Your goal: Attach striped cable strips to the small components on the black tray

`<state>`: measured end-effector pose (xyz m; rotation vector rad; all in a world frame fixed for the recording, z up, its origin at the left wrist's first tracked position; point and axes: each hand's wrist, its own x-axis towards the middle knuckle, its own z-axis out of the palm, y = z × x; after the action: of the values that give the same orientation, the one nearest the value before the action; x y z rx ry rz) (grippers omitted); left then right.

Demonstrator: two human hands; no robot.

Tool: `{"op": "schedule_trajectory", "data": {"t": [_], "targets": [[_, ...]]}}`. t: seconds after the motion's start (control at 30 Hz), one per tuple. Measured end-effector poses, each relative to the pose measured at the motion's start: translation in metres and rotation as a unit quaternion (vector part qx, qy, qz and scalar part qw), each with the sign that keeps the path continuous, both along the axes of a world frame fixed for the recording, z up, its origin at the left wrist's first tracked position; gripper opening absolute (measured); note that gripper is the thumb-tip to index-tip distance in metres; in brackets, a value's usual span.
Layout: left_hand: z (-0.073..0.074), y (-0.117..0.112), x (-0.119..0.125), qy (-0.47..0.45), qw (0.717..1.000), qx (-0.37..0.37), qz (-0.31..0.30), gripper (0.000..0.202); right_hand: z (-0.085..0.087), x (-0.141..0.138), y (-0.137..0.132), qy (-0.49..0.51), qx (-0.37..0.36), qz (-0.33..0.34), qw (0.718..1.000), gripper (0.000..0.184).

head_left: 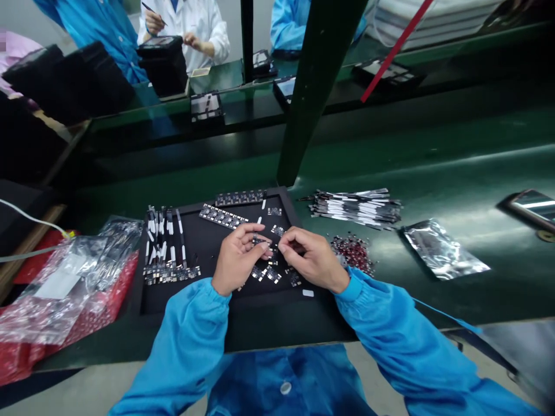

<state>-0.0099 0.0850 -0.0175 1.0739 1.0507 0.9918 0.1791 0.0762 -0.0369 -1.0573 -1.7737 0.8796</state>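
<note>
My left hand (243, 254) is closed over the black tray (199, 303), pinching a small circuit board (260, 240) between thumb and fingers. Close beside it, my right hand (310, 257) has thumb and forefinger pressed together; whatever it holds is too small to make out. Several loose circuit boards (272, 274) lie under and around both hands. Two board panels (223, 216) rest toward the tray's far side. At the tray's left, several boards with black-and-white ribbon strips (167, 242) are laid in a row.
Right of the tray lie a bundle of ribbon strips (355, 207), a pile of small dark-red parts (355, 253), a silver bag (444, 248) and a phone-like device (535, 205). Plastic bags (73, 283) are at the left. A green post (310, 86) rises ahead; co-workers (182, 29) are behind it.
</note>
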Motion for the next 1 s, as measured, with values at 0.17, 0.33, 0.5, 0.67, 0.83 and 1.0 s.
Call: {"op": "schedule_trajectory", "data": {"t": [0.17, 0.33, 0.5, 0.67, 0.83, 1.0], "targets": [[0.0019, -0.0001, 0.0009, -0.026, 0.999, -0.023, -0.006, 0.045, -0.0005, 0.0, 0.0003, -0.014, -0.001, 0.012, 1.0, 0.011], [0.0048, -0.0011, 0.0016, -0.015, 0.999, -0.032, -0.016, 0.041, 0.0001, -0.0002, 0.0003, -0.014, 0.002, 0.025, 1.0, 0.011], [0.0059, -0.0015, 0.0024, -0.012, 0.999, -0.035, -0.017, 0.041, -0.0002, 0.0002, -0.0004, -0.015, 0.005, 0.023, 1.0, 0.011], [0.0062, -0.0013, 0.0022, -0.013, 0.999, -0.034, -0.021, 0.042, -0.0007, 0.0002, 0.0, -0.019, 0.001, 0.022, 1.0, 0.011], [0.0056, -0.0017, 0.0021, -0.013, 0.999, -0.033, -0.021, 0.04, 0.0002, -0.0003, 0.0003, -0.023, 0.004, 0.021, 1.0, 0.011], [0.0049, -0.0018, 0.0023, -0.009, 0.999, -0.033, -0.022, 0.04, 0.0008, 0.0006, 0.0001, -0.027, 0.012, 0.029, 0.999, 0.011]]}}
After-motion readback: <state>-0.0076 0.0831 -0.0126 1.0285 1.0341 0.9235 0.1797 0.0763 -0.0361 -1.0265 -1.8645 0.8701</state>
